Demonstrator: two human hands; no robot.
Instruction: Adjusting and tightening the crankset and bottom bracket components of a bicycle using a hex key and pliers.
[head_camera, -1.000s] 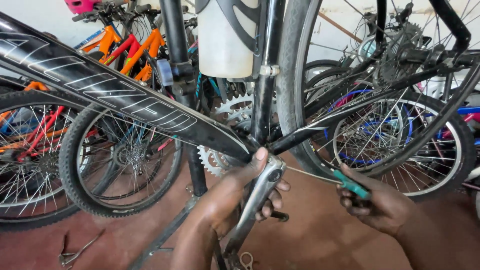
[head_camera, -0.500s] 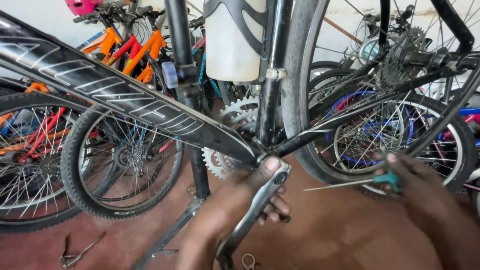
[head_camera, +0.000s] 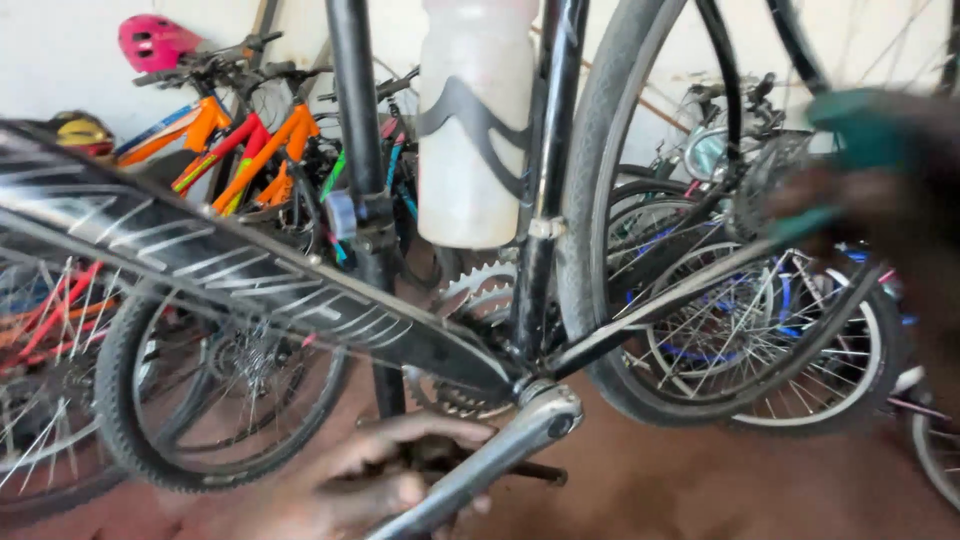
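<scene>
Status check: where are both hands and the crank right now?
Left hand low by silver crank arm, grip unclear. Right hand raised, blurred, shut on green-handled tool. Rear wheel close behind crank.

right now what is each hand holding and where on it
The left hand grips the silver crank arm near its lower pedal end. The right hand, blurred, holds a green-handled tool by its handle.

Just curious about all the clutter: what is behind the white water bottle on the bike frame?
Behind the white bottle stand other parked bikes: orange frames, a pink helmet and spoked wheels against a pale wall. The bottle hides whatever is directly behind it.
</scene>
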